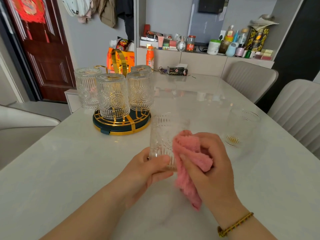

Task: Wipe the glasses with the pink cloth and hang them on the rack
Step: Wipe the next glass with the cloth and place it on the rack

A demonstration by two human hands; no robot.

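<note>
Stretching away from the camera, a pale, glossy table (69, 161) fills most of the view, its top mirroring the clutter behind it. A dark red door (45, 54) stands at the far left, and clothes hang on the grey wall beside it. A recessed shelf (190, 55) along the back wall is crowded with bottles and jars. Two ribbed grey chairs (249, 80) stand along the table's right side.

On the table's left part sits the rack (121, 125), a round dark base with gold bars, carrying four hung glasses (112, 96) mouth down. Behind it are an orange bag (121, 59) and an orange bottle (150, 57), with a tissue pack (177, 71) farther right. A second glass (242, 129) stands upright near the right edge, well apart from the rack.

Close to the camera, the left hand (147, 168) grips a patterned glass (161, 135) by its lower end, fingers and thumb curled round it, above the table. The right hand (211, 163), with a braided bracelet (235, 226) on its wrist, clutches the bunched pink cloth (187, 148) against the glass's side. Hands and cloth hide part of the glass.
</note>
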